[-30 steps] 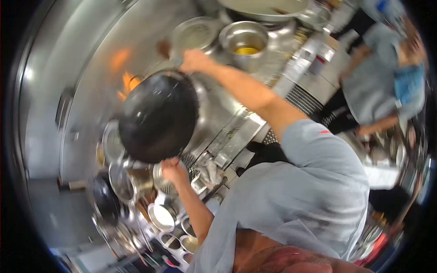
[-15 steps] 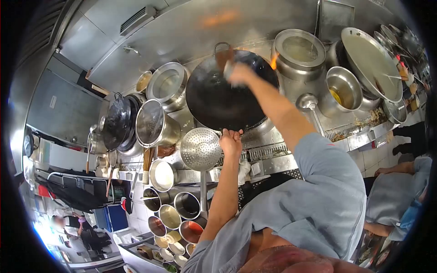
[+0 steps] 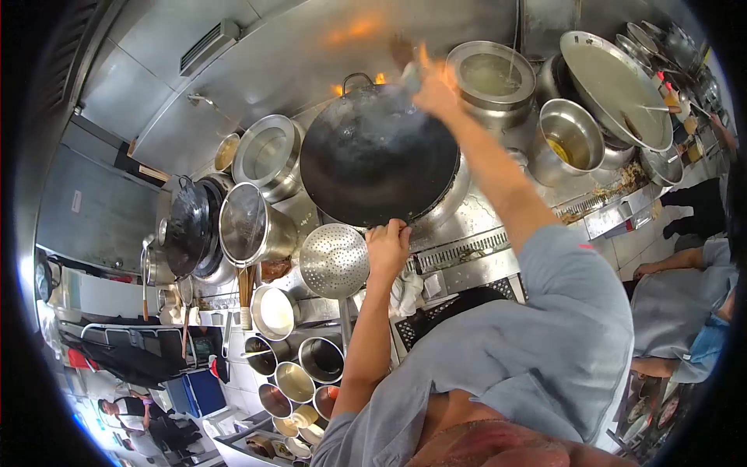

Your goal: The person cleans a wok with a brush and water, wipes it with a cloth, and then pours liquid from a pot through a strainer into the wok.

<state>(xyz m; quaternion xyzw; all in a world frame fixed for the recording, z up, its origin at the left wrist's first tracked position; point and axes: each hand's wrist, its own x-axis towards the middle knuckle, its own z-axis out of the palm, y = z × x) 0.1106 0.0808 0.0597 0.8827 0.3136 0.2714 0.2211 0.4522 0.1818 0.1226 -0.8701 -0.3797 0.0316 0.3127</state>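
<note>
Bright, even kitchen light glares off the steel wall (image 3: 257, 86). Orange flames (image 3: 379, 78) glow behind the wok (image 3: 373, 156). The right hand (image 3: 436, 92) blurs with motion. Fisheye bending curves the edges; the corners are black.

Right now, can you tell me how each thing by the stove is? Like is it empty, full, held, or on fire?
wok: empty, tilted, flame at its far rim
left hand: gripping the wok's near edge
right hand: blurred at the wok's far rim, grip unclear
strainer ladle: empty, lying beside the wok
steel bowl: holds some yellow liquid
tall pot: uncovered, full of liquid
black lid: sitting on a pot
</note>
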